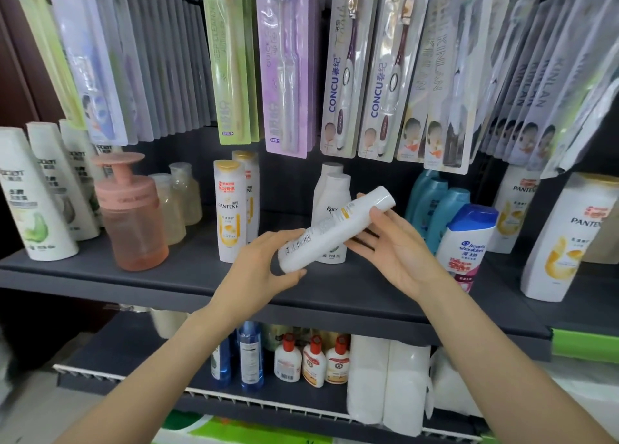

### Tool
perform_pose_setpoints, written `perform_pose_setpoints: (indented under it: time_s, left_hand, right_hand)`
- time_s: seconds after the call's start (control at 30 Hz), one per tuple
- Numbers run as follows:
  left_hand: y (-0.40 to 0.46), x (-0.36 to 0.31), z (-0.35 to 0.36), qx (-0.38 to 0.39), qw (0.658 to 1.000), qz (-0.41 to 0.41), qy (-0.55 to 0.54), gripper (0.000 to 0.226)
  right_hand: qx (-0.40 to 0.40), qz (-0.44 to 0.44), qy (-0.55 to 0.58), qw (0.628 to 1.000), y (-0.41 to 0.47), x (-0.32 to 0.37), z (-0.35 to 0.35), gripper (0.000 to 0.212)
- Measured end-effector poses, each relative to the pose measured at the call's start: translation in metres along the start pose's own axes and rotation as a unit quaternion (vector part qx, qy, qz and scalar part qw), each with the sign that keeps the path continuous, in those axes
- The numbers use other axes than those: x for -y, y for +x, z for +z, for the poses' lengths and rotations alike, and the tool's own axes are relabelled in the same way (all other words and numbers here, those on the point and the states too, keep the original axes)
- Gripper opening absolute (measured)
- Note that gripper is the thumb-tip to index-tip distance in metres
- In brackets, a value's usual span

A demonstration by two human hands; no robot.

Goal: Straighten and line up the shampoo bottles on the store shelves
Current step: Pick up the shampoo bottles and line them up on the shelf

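At the centre of the frame I am holding a white bottle [335,231] tilted, cap toward the upper right, above the dark shelf [187,276]. My left hand [264,269] is curling its fingers around the bottle's base. My right hand [392,242] is cradling the upper part, fingers mostly straight. Pantene bottles [231,212] are standing upright just left.

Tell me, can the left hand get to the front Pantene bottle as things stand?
Probably not right away: the left hand grips the white bottle. The front Pantene bottle stands just behind it, nothing between.
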State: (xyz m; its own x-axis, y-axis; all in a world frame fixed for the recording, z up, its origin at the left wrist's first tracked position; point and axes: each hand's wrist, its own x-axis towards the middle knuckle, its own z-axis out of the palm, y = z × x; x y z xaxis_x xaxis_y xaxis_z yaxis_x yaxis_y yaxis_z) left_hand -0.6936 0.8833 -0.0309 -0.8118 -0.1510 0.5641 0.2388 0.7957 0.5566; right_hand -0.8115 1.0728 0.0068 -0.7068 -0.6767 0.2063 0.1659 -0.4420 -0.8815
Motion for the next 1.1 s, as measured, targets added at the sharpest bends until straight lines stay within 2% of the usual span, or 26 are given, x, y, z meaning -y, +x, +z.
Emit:
perform_pose_setpoints:
  time_s: [0.13,0.27,0.4,0.53,0.87,0.97,1.1]
  left_hand:
    - [0.005,-0.004,0.004,0.041,0.991,-0.053,-0.117,0.049]
    - [0.013,-0.006,0.010,0.072,0.975,-0.087,-0.193,0.035]
    - [0.025,-0.004,0.019,0.098,0.977,-0.112,-0.156,0.033]
    - [0.038,-0.009,0.026,0.080,0.981,-0.105,-0.141,0.038]
    - [0.062,-0.021,0.020,-0.008,0.989,-0.041,-0.143,0.060]
    - [0.068,-0.019,0.017,-0.008,0.992,-0.016,-0.126,0.068]
    - [0.075,-0.013,0.015,0.008,0.997,0.002,-0.077,0.062]
  right_hand:
    - [-0.010,-0.015,-0.043,0.999,0.002,0.000,-0.003,0.050]
    - [-0.062,-0.031,-0.099,0.993,0.006,0.001,-0.002,0.031]
    - [-0.093,-0.051,-0.204,0.973,0.011,0.002,0.004,0.030]
    - [-0.109,-0.074,-0.299,0.945,0.017,-0.002,0.013,0.035]
    - [-0.132,-0.097,-0.388,0.907,0.035,-0.019,0.008,0.040]
    - [-0.131,-0.104,-0.410,0.897,0.041,-0.024,0.007,0.039]
    - [-0.117,-0.099,-0.442,0.884,0.045,-0.024,0.005,0.039]
